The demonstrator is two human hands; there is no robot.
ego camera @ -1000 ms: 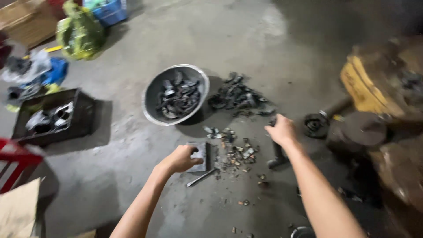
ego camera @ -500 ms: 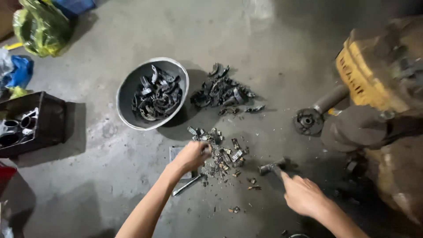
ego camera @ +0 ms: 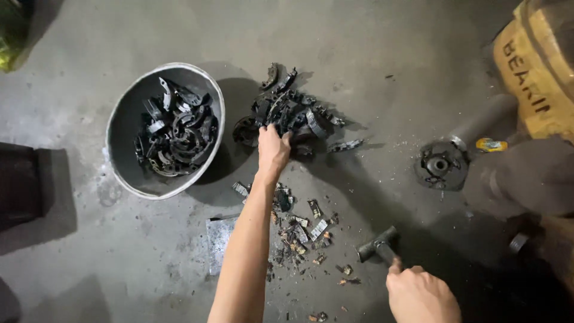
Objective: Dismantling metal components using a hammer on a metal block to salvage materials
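Note:
My left hand (ego camera: 273,148) reaches forward into a pile of dark curved metal parts (ego camera: 299,113) on the concrete floor, its fingers closing over one of them. My right hand (ego camera: 421,296) is low at the right, gripping the handle of a small hammer (ego camera: 378,245) whose dark head rests on the floor. Between my arms lies a scatter of broken fragments (ego camera: 299,233) beside a flat metal plate (ego camera: 218,242). Left of the pile stands a round grey basin (ego camera: 125,173) holding several similar curved parts.
A round metal hub on a shaft (ego camera: 441,164) lies at the right, next to a yellow machine body (ego camera: 535,78). A dark crate (ego camera: 21,185) sits at the left edge. A green bag (ego camera: 9,33) shows at the top left corner.
My left hand left the fragments by the plate and stretched up to the pile of curved parts. My right hand took the hammer handle. The view has moved closer.

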